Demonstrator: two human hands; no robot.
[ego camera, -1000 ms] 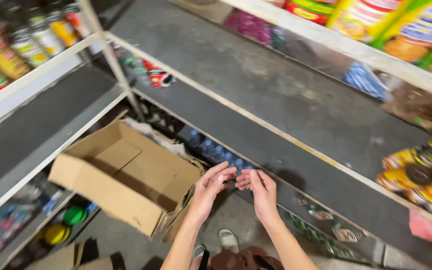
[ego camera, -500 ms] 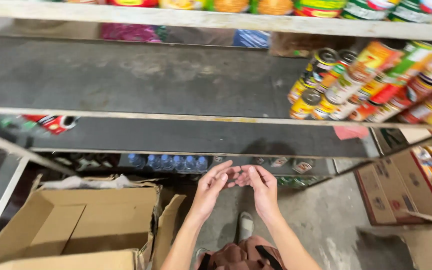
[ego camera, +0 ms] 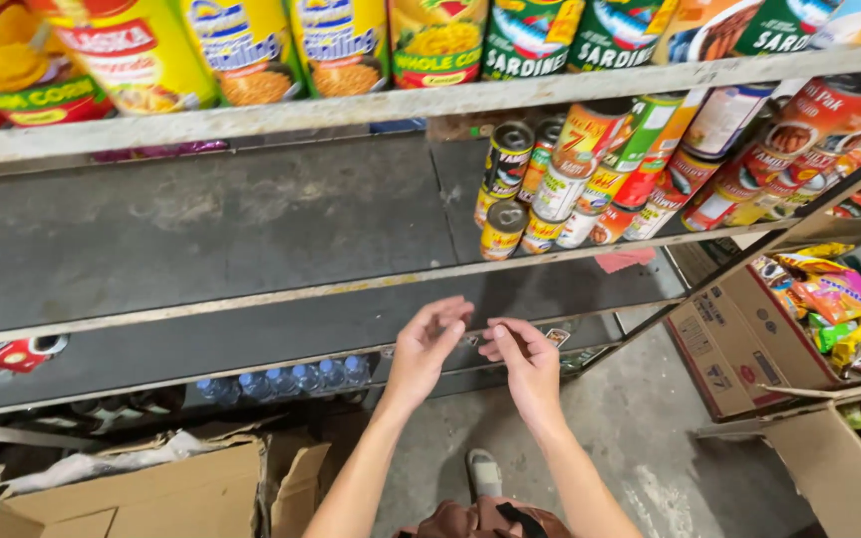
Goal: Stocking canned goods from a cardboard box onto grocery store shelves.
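Left hand (ego camera: 425,346) and right hand (ego camera: 522,361) raised close together in front of the shelf (ego camera: 251,299), fingertips nearly meeting, fingers loosely curled. Something small perhaps pinched between them; cannot tell what, nor whether either hand grips it. Stacked cans (ego camera: 590,179) on the shelf up and to the right. Open cardboard box (ego camera: 151,493) on the floor at lower left. Water bottles (ego camera: 286,381) low behind the hands.

Metal shelving (ego camera: 351,289) with dark boards spans the view. Cans (ego camera: 590,179) fill the upper tiers at right. Floor (ego camera: 640,448) is bare grey concrete. Cardboard boxes (ego camera: 151,493) stand open at both lower corners.
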